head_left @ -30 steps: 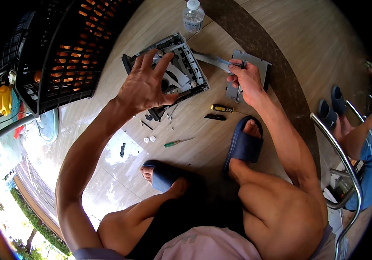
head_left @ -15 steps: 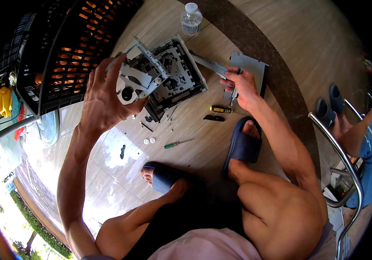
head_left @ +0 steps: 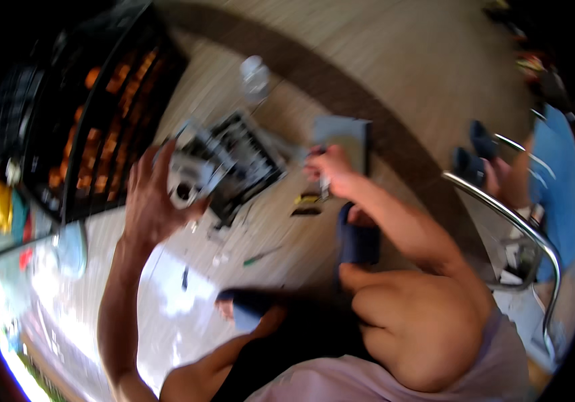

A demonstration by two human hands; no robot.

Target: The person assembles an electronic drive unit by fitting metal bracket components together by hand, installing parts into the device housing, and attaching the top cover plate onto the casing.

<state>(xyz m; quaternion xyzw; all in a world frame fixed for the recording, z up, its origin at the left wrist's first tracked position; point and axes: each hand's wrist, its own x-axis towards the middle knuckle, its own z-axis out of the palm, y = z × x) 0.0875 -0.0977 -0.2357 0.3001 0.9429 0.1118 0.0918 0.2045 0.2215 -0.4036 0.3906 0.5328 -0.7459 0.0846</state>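
Observation:
The view is blurred. My left hand (head_left: 150, 197) grips a silvery metal assembly (head_left: 190, 173), tilted up at the left of the opened black-and-grey device casing (head_left: 254, 157). My right hand (head_left: 333, 167) has its fingers closed on a thin metal piece (head_left: 325, 185), over the near part of a grey flat panel (head_left: 341, 126). A pale strip (head_left: 287, 147) spans between the casing and my right fingers. Below lie a yellow-black screwdriver (head_left: 306, 198), a black part (head_left: 305, 212), a green screwdriver (head_left: 258, 258) and several small loose pieces.
A black plastic crate (head_left: 93, 134) stands at upper left, a clear bottle (head_left: 255, 80) beyond the casing. My sandalled feet are on the tiled floor near the tools. At right are a bent chrome tube (head_left: 529, 234) and another person's legs (head_left: 515, 171) in sandals.
Since a second ago my left hand has lifted the metal assembly out of the casing and leftward. The whole view has shifted and blurred as my head moved.

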